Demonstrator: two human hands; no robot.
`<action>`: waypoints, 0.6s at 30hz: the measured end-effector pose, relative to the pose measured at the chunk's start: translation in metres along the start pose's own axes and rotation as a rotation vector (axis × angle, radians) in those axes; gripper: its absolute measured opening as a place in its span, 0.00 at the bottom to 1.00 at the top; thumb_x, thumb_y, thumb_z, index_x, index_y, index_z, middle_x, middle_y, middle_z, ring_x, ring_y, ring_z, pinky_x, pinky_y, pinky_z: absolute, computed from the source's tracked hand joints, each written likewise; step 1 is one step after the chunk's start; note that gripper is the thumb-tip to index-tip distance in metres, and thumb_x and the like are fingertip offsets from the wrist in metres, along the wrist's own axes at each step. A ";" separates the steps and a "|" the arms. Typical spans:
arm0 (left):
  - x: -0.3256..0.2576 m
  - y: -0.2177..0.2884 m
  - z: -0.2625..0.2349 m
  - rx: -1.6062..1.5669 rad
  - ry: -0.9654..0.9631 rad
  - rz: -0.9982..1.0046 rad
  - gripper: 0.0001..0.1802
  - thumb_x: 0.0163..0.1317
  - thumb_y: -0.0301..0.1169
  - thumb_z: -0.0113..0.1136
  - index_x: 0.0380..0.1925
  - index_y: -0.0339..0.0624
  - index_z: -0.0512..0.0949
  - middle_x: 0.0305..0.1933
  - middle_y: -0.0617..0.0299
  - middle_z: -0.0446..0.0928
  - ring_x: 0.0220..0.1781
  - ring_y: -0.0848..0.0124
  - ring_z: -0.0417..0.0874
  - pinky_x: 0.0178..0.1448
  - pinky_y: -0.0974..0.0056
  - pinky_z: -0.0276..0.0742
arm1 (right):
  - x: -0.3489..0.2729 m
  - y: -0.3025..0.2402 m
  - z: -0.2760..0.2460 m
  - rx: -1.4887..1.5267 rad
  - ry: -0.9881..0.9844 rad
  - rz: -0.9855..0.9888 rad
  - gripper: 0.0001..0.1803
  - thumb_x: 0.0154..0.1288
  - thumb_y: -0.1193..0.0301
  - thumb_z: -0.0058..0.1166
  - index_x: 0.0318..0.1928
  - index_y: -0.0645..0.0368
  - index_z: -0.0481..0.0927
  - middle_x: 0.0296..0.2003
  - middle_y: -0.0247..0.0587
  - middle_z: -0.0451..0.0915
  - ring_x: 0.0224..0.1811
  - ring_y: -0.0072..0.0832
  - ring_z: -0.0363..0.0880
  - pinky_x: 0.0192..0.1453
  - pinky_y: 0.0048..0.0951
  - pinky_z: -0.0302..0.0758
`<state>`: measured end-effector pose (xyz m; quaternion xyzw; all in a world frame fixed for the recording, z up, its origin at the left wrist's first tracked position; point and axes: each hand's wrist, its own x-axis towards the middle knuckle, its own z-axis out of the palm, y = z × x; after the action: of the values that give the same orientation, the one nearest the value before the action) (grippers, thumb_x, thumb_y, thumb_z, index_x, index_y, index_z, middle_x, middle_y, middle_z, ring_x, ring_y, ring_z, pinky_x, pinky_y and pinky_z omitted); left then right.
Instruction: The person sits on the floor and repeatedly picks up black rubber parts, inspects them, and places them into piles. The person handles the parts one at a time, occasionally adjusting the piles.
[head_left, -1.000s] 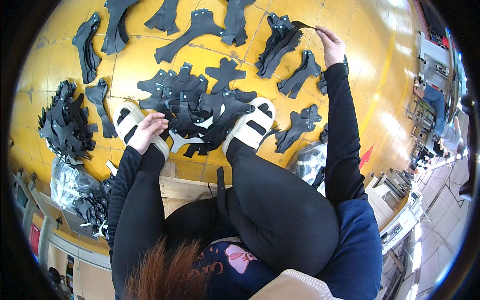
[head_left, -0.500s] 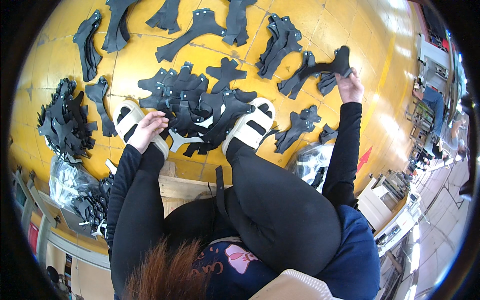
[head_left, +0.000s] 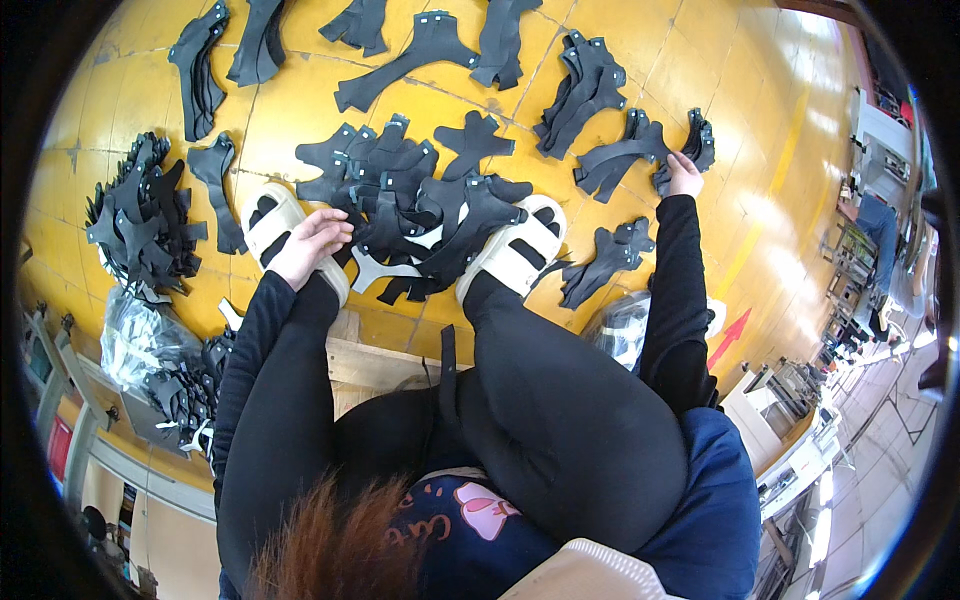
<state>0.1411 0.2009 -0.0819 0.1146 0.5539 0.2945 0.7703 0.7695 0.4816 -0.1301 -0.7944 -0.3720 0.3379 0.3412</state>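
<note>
A seated worker sorted black cut-out pieces on the yellow floor (head_left: pixel 300 110). The right hand (head_left: pixel 684 176) closed around a small stack (head_left: pixel 697 143) at arm's reach, apparently mid-placement; the left hand (head_left: pixel 312 243) rested loosely open beside the central pile (head_left: pixel 420 205). Releasing the stack squarely seemed next.
</note>
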 end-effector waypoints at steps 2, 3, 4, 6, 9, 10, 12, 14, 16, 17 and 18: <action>0.004 0.004 0.005 -0.013 -0.018 -0.006 0.14 0.70 0.31 0.51 0.54 0.44 0.70 0.50 0.63 0.77 0.49 0.75 0.77 0.56 0.69 0.71 | 0.016 0.003 -0.015 -0.032 0.012 -0.047 0.18 0.56 0.80 0.63 0.49 0.67 0.80 0.40 0.42 0.83 0.39 0.25 0.81 0.45 0.23 0.77; 0.003 0.006 0.006 -0.016 -0.011 -0.008 0.14 0.70 0.31 0.51 0.54 0.44 0.71 0.49 0.63 0.77 0.48 0.76 0.77 0.55 0.70 0.71 | 0.015 0.003 -0.011 -0.074 0.020 -0.072 0.20 0.56 0.79 0.63 0.51 0.66 0.79 0.41 0.43 0.83 0.40 0.26 0.81 0.46 0.24 0.77; 0.004 0.003 0.005 -0.024 -0.010 -0.008 0.14 0.70 0.31 0.52 0.54 0.44 0.71 0.49 0.63 0.77 0.48 0.76 0.78 0.55 0.70 0.72 | 0.015 0.001 -0.009 -0.117 0.030 -0.099 0.21 0.55 0.79 0.63 0.52 0.66 0.78 0.41 0.44 0.83 0.40 0.27 0.81 0.47 0.26 0.77; 0.004 0.004 0.005 -0.018 -0.011 -0.005 0.14 0.70 0.31 0.52 0.54 0.45 0.71 0.49 0.63 0.77 0.49 0.76 0.78 0.55 0.70 0.72 | 0.008 -0.005 -0.003 -0.351 0.111 -0.136 0.24 0.56 0.76 0.63 0.55 0.62 0.75 0.43 0.46 0.82 0.43 0.28 0.81 0.49 0.28 0.77; -0.002 0.001 0.000 -0.017 0.012 -0.006 0.14 0.70 0.31 0.52 0.54 0.45 0.71 0.49 0.64 0.77 0.49 0.76 0.78 0.55 0.71 0.72 | -0.021 -0.026 0.029 -0.739 0.107 -0.330 0.22 0.59 0.72 0.61 0.55 0.61 0.76 0.41 0.44 0.83 0.42 0.27 0.81 0.48 0.27 0.76; 0.000 0.001 0.001 -0.015 0.006 -0.007 0.14 0.70 0.31 0.52 0.54 0.45 0.71 0.49 0.64 0.77 0.49 0.76 0.78 0.55 0.71 0.72 | -0.026 -0.030 0.036 -0.534 -0.017 -0.329 0.20 0.59 0.67 0.62 0.51 0.61 0.78 0.40 0.47 0.83 0.42 0.29 0.82 0.49 0.28 0.76; 0.002 0.002 0.002 -0.018 -0.003 -0.007 0.14 0.70 0.31 0.51 0.54 0.45 0.71 0.49 0.64 0.77 0.49 0.77 0.78 0.55 0.71 0.72 | -0.036 -0.035 0.051 -0.435 -0.333 -0.329 0.22 0.61 0.60 0.61 0.51 0.62 0.79 0.39 0.47 0.84 0.42 0.30 0.83 0.48 0.27 0.75; 0.002 0.003 0.003 -0.024 -0.005 -0.005 0.14 0.70 0.31 0.51 0.55 0.45 0.71 0.49 0.64 0.77 0.49 0.77 0.78 0.55 0.71 0.72 | -0.052 -0.037 0.079 -0.424 -0.455 -0.235 0.25 0.64 0.59 0.59 0.54 0.64 0.77 0.40 0.45 0.83 0.42 0.27 0.81 0.49 0.25 0.74; 0.006 0.005 0.005 -0.022 -0.021 -0.007 0.14 0.70 0.31 0.51 0.55 0.45 0.71 0.49 0.64 0.77 0.49 0.77 0.78 0.55 0.71 0.72 | -0.068 -0.038 0.106 -0.438 -0.414 -0.200 0.29 0.66 0.58 0.58 0.60 0.64 0.71 0.40 0.43 0.82 0.40 0.23 0.78 0.47 0.23 0.73; 0.010 0.006 0.007 -0.021 -0.034 -0.008 0.14 0.70 0.31 0.51 0.55 0.45 0.71 0.49 0.64 0.77 0.49 0.77 0.78 0.56 0.71 0.71 | -0.070 -0.038 0.113 -0.444 -0.376 -0.203 0.34 0.60 0.53 0.61 0.63 0.56 0.70 0.41 0.48 0.82 0.45 0.33 0.81 0.51 0.30 0.74; 0.002 0.005 0.005 -0.018 0.007 -0.023 0.14 0.70 0.31 0.51 0.54 0.45 0.71 0.49 0.63 0.77 0.49 0.76 0.78 0.55 0.71 0.72 | -0.086 -0.053 0.133 -0.489 -0.396 -0.240 0.34 0.60 0.53 0.60 0.63 0.56 0.69 0.40 0.48 0.81 0.44 0.34 0.81 0.51 0.31 0.74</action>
<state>0.1444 0.2069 -0.0791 0.1003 0.5550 0.2911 0.7728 0.6024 0.4752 -0.1350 -0.7221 -0.5921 0.3439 0.0990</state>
